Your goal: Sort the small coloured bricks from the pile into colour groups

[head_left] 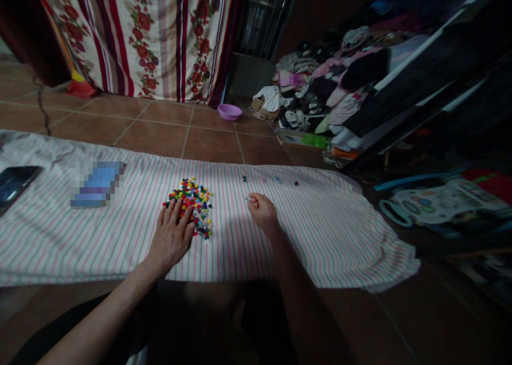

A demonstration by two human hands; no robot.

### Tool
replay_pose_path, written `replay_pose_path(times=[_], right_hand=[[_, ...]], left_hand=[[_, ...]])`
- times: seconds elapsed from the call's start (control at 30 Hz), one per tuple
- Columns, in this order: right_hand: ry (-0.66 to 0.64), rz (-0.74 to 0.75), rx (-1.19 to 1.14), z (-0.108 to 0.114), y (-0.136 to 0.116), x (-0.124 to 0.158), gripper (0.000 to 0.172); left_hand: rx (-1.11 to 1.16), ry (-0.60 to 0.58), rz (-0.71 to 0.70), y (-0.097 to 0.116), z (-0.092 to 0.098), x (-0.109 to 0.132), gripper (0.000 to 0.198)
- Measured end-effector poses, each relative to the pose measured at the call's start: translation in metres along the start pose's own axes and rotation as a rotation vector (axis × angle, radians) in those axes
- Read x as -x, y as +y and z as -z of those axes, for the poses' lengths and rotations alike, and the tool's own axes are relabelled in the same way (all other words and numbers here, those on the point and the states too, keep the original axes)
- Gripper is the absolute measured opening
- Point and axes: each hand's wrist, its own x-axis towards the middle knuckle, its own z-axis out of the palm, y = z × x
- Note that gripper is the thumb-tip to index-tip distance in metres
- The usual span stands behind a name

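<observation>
A heap of small pieces (pixel 198 198) in many bright colours lies on the striped cloth (pixel 232 247). My left hand (pixel 172 234) rests flat at the heap's near left side, fingers apart, the tips touching the pieces. To the right of the heap, my right hand (pixel 262 211) is closed in a pinch, with a small pale grey piece (pixel 247 198) at its fingertips, just over the cloth. Beyond that hand, several single pieces sit spaced in a row: a dark green piece (pixel 245 179), a pink piece (pixel 263 180), a blue piece (pixel 278 179) and a dark red piece (pixel 296 183).
On the cloth's left lie a blue pixelated flat object (pixel 98 184) and a dark phone-like device (pixel 16 186). A purple basin (pixel 229 112) stands on the tiled floor beyond. Piled clothes (pixel 320 82) fill the back right, and a baby walker-like item (pixel 428 202) is at right.
</observation>
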Motion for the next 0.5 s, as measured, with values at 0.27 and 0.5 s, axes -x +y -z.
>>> replay_pose_path(times=[0.27,0.5], right_hand=[[-0.079,-0.038,0.064,-0.0037,-0.0003,-0.0041,0.026],[-0.102,-0.047,0.075,-0.0043,0.0019,-0.0055,0.025]], left_hand=[[0.014,0.007,0.007,0.0,-0.0004,-0.0003,0.044],[0.032,-0.021,0.027,0.0008,0.0011,-0.0011,0.044]])
